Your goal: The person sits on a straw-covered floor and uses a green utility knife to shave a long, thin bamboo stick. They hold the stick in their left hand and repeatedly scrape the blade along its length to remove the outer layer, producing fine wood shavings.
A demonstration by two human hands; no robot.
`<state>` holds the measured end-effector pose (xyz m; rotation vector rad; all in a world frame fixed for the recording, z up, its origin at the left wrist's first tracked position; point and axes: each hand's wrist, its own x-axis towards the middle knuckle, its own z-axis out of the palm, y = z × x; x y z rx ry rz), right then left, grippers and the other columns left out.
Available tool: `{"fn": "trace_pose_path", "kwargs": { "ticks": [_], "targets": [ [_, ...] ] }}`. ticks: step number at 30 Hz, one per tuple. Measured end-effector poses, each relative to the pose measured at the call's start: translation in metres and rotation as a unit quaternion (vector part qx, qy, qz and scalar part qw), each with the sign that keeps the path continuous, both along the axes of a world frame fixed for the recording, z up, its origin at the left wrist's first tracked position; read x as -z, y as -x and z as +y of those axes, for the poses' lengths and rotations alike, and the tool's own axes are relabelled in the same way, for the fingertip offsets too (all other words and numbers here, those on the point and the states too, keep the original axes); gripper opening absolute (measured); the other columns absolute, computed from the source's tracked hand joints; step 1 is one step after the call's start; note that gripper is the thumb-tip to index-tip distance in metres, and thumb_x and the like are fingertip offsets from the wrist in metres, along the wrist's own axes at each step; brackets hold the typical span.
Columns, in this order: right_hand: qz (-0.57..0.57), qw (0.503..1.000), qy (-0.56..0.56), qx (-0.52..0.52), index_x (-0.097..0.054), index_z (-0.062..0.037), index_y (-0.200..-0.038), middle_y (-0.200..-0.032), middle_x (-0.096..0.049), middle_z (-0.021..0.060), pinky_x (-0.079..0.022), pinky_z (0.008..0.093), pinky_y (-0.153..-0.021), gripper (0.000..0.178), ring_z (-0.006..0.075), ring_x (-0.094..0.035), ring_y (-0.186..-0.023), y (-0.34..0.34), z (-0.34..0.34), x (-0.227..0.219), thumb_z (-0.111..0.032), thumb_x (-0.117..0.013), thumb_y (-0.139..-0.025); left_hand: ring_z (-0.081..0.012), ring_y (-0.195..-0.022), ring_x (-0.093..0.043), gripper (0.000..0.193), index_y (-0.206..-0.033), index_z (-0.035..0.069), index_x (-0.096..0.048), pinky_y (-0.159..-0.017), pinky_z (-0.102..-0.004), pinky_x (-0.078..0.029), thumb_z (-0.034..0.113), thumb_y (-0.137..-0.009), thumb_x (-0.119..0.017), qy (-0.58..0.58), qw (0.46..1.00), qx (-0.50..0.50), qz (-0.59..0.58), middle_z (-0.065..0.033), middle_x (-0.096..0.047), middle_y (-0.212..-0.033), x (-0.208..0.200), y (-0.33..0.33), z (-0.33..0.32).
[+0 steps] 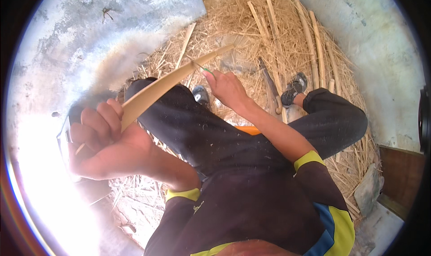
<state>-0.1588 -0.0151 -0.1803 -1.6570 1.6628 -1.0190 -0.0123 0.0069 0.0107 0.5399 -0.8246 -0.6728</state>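
Note:
My left hand (105, 141) is closed around the near end of a long pale bamboo strip (173, 80), which runs up and right across my knee. A flat blade or knife (63, 141) seems to be held in the same hand, at its left side, washed out by glare. My right hand (228, 89) pinches the strip's thin peeled edge with a green sliver (203, 69) near the far end. I sit with legs in dark trousers (202, 130) bent over straw.
Straw and shavings (251, 40) cover the ground ahead. Several bamboo sticks (314, 45) lie at the back right. A dark curved tool (270, 84) lies by my sandalled foot (294, 87). Grey concrete floor (90, 27) surrounds the straw. A flat stone (368, 188) sits at right.

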Motion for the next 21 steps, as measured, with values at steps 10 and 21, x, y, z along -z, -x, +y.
{"fn": "trace_pose_path", "kwargs": {
  "ticks": [10,21],
  "targets": [
    [0.08,0.994,-0.071,0.001,-0.056,-0.0001,-0.066,-0.047,-0.05,0.0163,-0.048,0.0418,-0.047,0.055,0.0307,-0.054,-0.044,0.017,-0.013,0.011,-0.037,-0.031,-0.099,-0.0112,-0.045,-0.01,0.034,-0.051,0.017,-0.015,-0.049,-0.0284,-0.016,0.026,-0.077,-0.035,0.001,0.999,0.045,0.023,0.0009,-0.012,-0.048,0.0,-0.002,0.008],
    [0.062,0.997,-0.013,0.035,-0.053,0.0043,-0.064,-0.052,-0.05,0.0243,-0.043,0.0492,-0.055,0.056,0.0403,-0.051,-0.051,0.033,-0.03,0.037,-0.036,-0.034,-0.098,-0.0111,-0.045,-0.01,0.035,-0.052,0.018,-0.016,-0.049,-0.029,-0.016,0.028,-0.078,-0.036,0.024,0.998,0.042,-0.03,0.0016,-0.012,-0.049,0.009,-0.003,0.003]
  ]
}}
